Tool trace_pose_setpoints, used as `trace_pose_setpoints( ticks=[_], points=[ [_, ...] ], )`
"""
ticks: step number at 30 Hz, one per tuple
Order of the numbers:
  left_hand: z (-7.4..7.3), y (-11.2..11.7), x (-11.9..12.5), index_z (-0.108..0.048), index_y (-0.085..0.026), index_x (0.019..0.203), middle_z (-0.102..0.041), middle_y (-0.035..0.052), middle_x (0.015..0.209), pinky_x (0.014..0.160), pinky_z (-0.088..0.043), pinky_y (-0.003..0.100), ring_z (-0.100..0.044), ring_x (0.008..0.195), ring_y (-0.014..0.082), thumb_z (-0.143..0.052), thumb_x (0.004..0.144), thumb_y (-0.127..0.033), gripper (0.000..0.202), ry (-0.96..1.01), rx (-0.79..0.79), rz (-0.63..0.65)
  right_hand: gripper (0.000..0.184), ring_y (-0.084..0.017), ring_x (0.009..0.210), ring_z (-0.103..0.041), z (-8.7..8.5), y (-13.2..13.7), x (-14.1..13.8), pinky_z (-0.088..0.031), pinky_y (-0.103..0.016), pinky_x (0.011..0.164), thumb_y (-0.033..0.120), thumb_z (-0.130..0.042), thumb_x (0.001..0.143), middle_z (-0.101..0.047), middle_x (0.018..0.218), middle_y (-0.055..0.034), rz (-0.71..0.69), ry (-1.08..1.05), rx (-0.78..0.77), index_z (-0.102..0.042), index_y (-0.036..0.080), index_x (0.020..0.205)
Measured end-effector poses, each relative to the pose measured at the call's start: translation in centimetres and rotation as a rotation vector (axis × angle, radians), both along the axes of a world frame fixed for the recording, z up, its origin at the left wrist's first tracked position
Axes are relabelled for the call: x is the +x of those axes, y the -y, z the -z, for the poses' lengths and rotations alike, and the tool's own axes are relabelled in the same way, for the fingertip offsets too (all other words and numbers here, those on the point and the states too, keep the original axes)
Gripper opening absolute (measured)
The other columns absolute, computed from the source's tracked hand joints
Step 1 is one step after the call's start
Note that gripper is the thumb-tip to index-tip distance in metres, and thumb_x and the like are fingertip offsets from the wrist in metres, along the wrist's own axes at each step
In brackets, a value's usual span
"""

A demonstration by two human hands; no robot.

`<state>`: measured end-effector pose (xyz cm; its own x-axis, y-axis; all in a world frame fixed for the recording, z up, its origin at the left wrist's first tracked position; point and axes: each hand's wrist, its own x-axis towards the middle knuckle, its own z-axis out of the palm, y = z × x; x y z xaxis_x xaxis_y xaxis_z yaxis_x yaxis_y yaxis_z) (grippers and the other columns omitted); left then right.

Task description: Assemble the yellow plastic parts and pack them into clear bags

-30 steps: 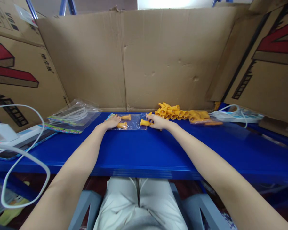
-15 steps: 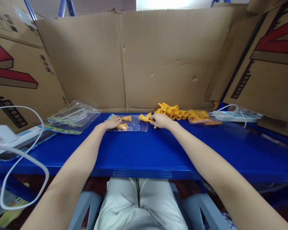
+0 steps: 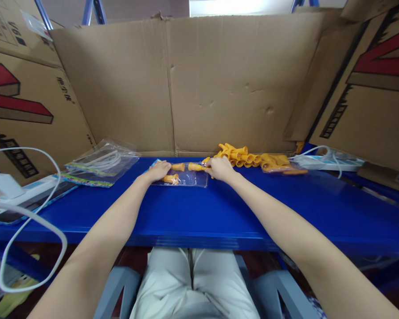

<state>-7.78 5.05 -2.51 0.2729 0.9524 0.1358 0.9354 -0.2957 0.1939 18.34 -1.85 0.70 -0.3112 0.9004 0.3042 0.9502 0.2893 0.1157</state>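
My right hand (image 3: pixel 220 169) pinches a yellow hand-shaped toy (image 3: pixel 195 167) with a hollow, flared end, holding it sideways over the right end of a clear plastic bag (image 3: pixel 189 179). Its flared end points left. My left hand (image 3: pixel 159 171) is closed on the left end of that bag, where a colourful printed strip peeks out; its fingertips are partly hidden. Two more yellow toys, an upper one (image 3: pixel 177 167) and a lower one (image 3: pixel 170 179), lie at the bag beside my left fingers. Just behind my right hand is a pile of similar yellow toys (image 3: pixel 241 155).
Filled bags of yellow toys (image 3: pixel 279 162) lie right of the pile. At the left are flat clear bags (image 3: pixel 99 161) with printed strips, a phone (image 3: pixel 11 215), and a power strip (image 3: pixel 29 190) with a looping white cable. A cardboard wall (image 3: pixel 232 84) closes off the back of the blue table (image 3: pixel 199 217).
My right hand and the toy in it have shifted slightly left, bringing the toy closer to the two by my left hand. My left hand and the bag have moved slightly right.
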Motion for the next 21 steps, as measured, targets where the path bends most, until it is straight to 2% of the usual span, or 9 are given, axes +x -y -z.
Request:
trace_pose_setpoints(
  ticks=[3, 7, 12, 21],
  points=[
    [-0.2, -0.1, 0.1, -0.058, -0.019, 0.114, -0.051, 0.0076, 0.135, 0.108, -0.028, 0.036, -0.042, 0.128, 0.0202, -0.018, 0.092, -0.036, 0.048, -0.011, 0.0, -0.008, 0.026, -0.026, 0.096, -0.063, -0.1, 0.4, -0.7, -0.039, -0.035, 0.082, 0.03, -0.05, 0.088, -0.07, 0.101, -0.0114, 0.044, -0.006, -0.034, -0.07, 0.018, 0.099],
    [-0.7, 0.3, 0.3, -0.058, -0.017, 0.104, -0.058, 0.0085, 0.124, 0.102, -0.035, 0.03, -0.051, 0.116, 0.0186, -0.021, 0.091, -0.034, 0.044, 0.023, -0.015, 0.059, 0.03, -0.028, 0.097, -0.064, 0.0, 0.7, -1.5, -0.04, -0.037, 0.082, 0.029, -0.046, 0.09, -0.069, 0.104, -0.0146, 0.053, 0.0, 0.016, -0.069, 0.014, 0.101],
    [-1.0, 0.8, 0.3, -0.057, -0.017, 0.096, -0.061, 0.0087, 0.117, 0.098, -0.038, 0.029, -0.053, 0.108, 0.0181, -0.02, 0.09, -0.035, 0.042, 0.067, -0.048, 0.117, 0.031, -0.029, 0.096, -0.064, 0.6, 0.6, -2.0, -0.039, -0.038, 0.083, 0.027, -0.042, 0.091, -0.068, 0.105, -0.0164, 0.026, 0.026, 0.04, -0.067, 0.012, 0.102],
    [-1.4, 1.5, 0.7, -0.056, -0.017, 0.09, -0.062, 0.0093, 0.113, 0.095, -0.04, 0.029, -0.055, 0.104, 0.0186, -0.023, 0.089, -0.034, 0.038, 0.11, -0.053, 0.101, 0.03, -0.028, 0.095, -0.063, 0.4, 1.0, -2.4, -0.037, -0.037, 0.083, 0.02, -0.04, 0.089, -0.067, 0.103, -0.0164, 0.052, 0.034, 0.054, -0.065, 0.013, 0.103]
  ],
)
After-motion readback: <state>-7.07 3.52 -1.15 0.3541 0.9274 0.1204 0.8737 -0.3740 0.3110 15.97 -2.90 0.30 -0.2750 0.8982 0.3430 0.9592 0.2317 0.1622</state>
